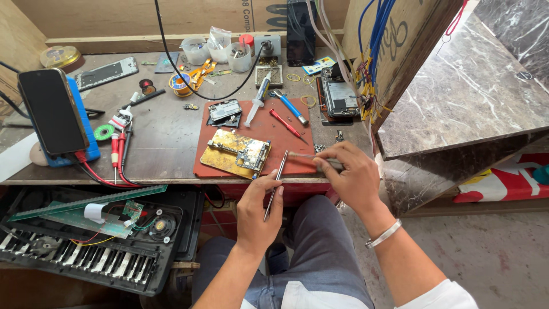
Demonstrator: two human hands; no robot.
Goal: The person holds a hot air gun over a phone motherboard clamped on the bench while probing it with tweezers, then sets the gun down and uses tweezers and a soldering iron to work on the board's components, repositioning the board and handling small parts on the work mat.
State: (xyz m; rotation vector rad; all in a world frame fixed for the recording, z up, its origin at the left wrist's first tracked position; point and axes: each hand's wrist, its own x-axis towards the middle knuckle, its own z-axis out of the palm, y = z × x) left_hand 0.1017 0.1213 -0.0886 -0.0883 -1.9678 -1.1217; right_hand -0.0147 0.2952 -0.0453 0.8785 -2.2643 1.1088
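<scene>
Just below the middle of the frame, the left hand (258, 209) pinches slim metal tweezers (275, 184) between closed fingertips, and the right hand (353, 177) curls shut around a thin brush handle (309, 157). Both tips point at a small circuit board (251, 152) clamped in a gold holder (224, 158) on a red mat (297, 169). The board looks light, stiff and fragile, best gripped by its bare edges.
</scene>
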